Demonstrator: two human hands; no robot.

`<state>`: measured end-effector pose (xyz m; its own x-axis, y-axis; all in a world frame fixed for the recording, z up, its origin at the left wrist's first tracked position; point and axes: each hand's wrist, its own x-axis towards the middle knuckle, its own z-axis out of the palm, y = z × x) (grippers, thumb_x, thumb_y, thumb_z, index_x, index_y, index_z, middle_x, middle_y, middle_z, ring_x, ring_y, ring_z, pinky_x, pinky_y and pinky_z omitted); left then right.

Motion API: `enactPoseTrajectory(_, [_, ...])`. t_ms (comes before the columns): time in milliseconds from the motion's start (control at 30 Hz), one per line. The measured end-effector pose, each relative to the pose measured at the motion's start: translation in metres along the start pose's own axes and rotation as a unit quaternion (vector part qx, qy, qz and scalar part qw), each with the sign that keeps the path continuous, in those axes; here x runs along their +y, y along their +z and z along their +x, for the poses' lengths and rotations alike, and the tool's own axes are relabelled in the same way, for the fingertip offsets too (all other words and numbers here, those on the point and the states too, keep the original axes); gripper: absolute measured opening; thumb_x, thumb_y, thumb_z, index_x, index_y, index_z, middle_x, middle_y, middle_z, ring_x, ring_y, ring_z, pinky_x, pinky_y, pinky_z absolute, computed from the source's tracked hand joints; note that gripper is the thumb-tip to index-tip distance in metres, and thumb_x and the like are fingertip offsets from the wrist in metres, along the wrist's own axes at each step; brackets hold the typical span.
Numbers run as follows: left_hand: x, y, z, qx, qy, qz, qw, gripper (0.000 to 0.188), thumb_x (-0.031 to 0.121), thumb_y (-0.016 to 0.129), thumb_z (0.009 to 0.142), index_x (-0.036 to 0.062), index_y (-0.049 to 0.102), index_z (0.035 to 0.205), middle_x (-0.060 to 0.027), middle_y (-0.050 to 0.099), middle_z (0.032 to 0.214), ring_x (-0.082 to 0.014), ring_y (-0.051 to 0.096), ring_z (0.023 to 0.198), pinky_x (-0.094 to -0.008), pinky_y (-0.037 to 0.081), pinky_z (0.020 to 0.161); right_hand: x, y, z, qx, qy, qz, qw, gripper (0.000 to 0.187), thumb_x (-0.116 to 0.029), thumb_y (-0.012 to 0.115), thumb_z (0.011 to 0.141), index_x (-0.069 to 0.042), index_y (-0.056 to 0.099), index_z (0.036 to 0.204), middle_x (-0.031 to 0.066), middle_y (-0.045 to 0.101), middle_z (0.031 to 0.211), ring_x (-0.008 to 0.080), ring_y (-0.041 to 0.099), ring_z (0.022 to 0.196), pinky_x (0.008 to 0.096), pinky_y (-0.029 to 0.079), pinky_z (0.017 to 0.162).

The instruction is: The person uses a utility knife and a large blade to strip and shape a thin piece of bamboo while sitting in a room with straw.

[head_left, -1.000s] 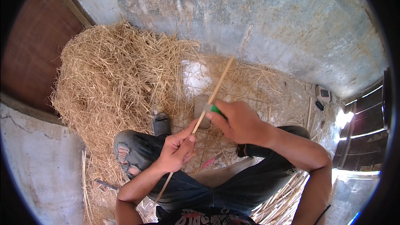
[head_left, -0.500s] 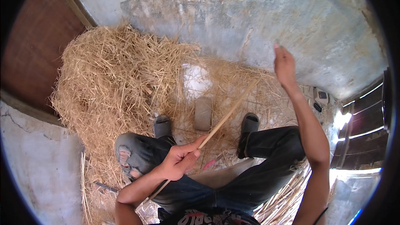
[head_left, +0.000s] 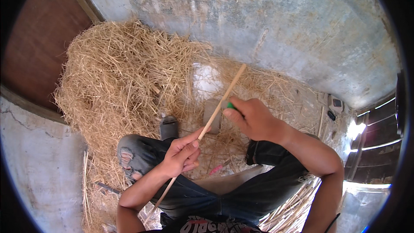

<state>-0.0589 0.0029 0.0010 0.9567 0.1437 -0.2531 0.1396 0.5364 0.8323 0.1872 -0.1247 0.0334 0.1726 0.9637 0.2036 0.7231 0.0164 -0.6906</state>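
A long, thin, pale wooden stick (head_left: 233,82) slants from beside my left thigh up toward the far wall. My left hand (head_left: 181,155) is closed around its middle, thumb on top, above my left knee. Close by on the right, my right hand (head_left: 255,118) grips a small green tool (head_left: 230,105) against or just beside the stick's upper part. Only a bit of green shows between the fingers; the rest of the tool is hidden. Below the stick, a grey-brown block (head_left: 215,125) lies on the floor between my feet, partly covered.
A large heap of straw-like shavings (head_left: 116,69) fills the left. A white patch (head_left: 206,80) lies beyond the block. Thin sticks (head_left: 289,205) are bundled by my right leg. A small device (head_left: 335,102) sits near the curved grey wall (head_left: 302,30). A pink item (head_left: 215,169) lies between my legs.
My right hand has come down and leftward from near the wall to the stick. The stick's far end has swung left and stands steeper; my left hand keeps hold of it.
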Motion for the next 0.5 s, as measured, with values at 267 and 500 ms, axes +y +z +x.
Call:
enactPoseTrajectory(267, [0.000,0.000,0.006,0.027,-0.010,-0.001,1.000,0.052,0.025,0.043,0.110,0.0063,0.030,0.157,0.0078,0.022,0.059,-0.0039,0.019,0.047,-0.0206,0.024,0.043,0.030,0.005,0.016,0.024,0.056,-0.068,0.996,0.039,-0.040,0.053,0.103,-0.004,0.056,0.091,0.0206,0.056,0.059,0.0444,0.058,0.058,0.0523,0.043,0.053])
enactPoseTrajectory(500, [0.003,-0.003,0.006,0.035,-0.016,-0.011,0.999,0.050,0.023,0.043,0.110,0.0061,0.032,0.156,0.0077,0.023,0.058,-0.0040,0.020,0.047,-0.0214,0.024,0.043,0.043,-0.015,0.033,0.062,0.153,-0.057,0.985,0.042,-0.039,0.050,0.105,0.000,0.057,0.091,0.0256,0.058,0.069,0.0428,0.056,0.060,0.0493,0.044,0.058])
